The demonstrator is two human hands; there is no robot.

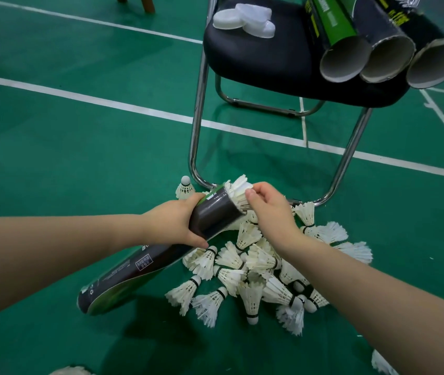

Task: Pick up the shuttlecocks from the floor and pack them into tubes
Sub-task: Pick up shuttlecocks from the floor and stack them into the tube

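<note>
The person's left hand (176, 223) is wrapped round a dark tube (216, 215) near its open upper end and holds it slanted, its closed end low near the green floor (80, 147). A shuttlecock (238, 189) sticks out of the tube's mouth, feathers fanned outward, and the right hand (269, 209) has its curled fingertips and thumb closed on those feathers. Just beneath both hands a pile of shuttlecocks (253, 263) lies scattered on the floor at the foot of a metal-framed chair (264, 60). One lone shuttlecock (185, 188) stands cork-up beside the chair leg. On the chair's black seat three open tubes (386, 50) lie side by side, mouths toward me, with a few white lids (244, 18) heaped at the seat's far side
</note>
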